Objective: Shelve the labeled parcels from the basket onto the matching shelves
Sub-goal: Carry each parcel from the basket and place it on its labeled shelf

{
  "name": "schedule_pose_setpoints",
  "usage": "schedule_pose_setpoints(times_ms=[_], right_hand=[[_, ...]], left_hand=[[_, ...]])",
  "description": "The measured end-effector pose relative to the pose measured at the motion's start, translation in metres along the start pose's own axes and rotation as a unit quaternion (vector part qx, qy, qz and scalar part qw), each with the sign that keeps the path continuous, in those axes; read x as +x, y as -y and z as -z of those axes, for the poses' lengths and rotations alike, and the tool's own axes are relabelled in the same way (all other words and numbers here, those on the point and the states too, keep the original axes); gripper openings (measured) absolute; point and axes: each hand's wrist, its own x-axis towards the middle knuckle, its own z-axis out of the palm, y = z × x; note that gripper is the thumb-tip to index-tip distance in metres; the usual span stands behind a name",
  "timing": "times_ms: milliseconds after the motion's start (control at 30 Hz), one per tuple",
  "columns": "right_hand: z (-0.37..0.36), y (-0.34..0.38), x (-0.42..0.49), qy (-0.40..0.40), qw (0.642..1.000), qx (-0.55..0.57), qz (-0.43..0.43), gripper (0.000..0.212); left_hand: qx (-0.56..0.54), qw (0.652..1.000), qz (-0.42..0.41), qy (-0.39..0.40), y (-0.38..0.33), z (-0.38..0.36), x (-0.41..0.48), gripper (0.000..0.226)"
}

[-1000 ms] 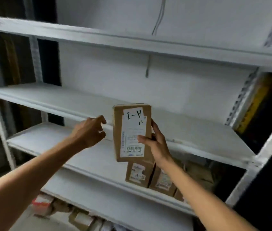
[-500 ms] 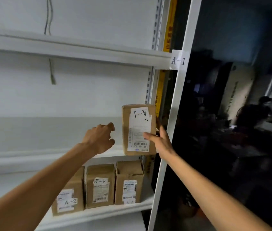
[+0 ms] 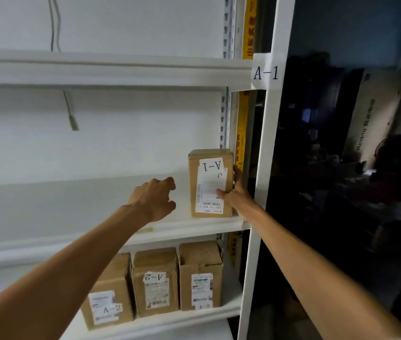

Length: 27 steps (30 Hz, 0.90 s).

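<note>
Parcel (image 3: 206,177) upright on shelf (image 3: 182,228), right front corner, left hand (image 3: 154,198) apart

The A-1 parcel (image 3: 210,182) stands upright at the right end of a white shelf (image 3: 182,228), by its front edge. The right hand (image 3: 233,195) grips its right side, thumb on the label. The left hand (image 3: 155,197) hovers just beside it, loosely curled. An A-1 tag (image 3: 266,72) marks the post above. Three parcels (image 3: 155,283) stand on the lower shelf (image 3: 170,320).
</note>
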Motion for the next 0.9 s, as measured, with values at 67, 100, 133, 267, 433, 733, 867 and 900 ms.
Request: schedule_pose_setpoints(times_ms=[67,100,133,267,433,733,867,900], right_hand=[[0.001,-0.002,0.009,-0.005,1.000,0.014,-0.016,0.093],[0.000,-0.002,0.012,-0.005,1.000,0.019,-0.024,0.091],[0.001,-0.002,0.015,-0.005,0.999,0.021,-0.034,0.087],[0.003,-0.001,0.016,0.012,0.998,-0.026,-0.048,0.075],[-0.014,0.010,-0.007,-0.073,0.982,-0.132,0.116,0.102],[-0.101,0.032,-0.073,-0.016,0.850,-0.432,0.301,0.055],[-0.175,0.027,-0.089,0.168,0.817,-0.478,0.275,0.064],[-0.198,0.025,-0.094,0.201,0.806,-0.483,0.279,0.066]], left_hand=[[0.000,1.000,0.005,0.009,0.006,-0.004,0.000,0.045],[0.000,1.000,0.009,0.013,0.009,-0.007,0.000,0.046],[0.000,1.000,0.014,0.017,0.013,-0.009,-0.001,0.046],[-0.013,0.999,0.036,0.031,0.028,-0.015,-0.006,0.045],[-0.039,0.997,0.052,0.039,0.039,-0.014,-0.012,0.044],[-0.020,0.996,0.077,0.031,0.068,-0.004,-0.059,0.045],[0.008,0.990,0.138,0.023,0.117,0.012,-0.109,0.042],[0.014,0.986,0.162,0.026,0.134,0.017,-0.125,0.041]])
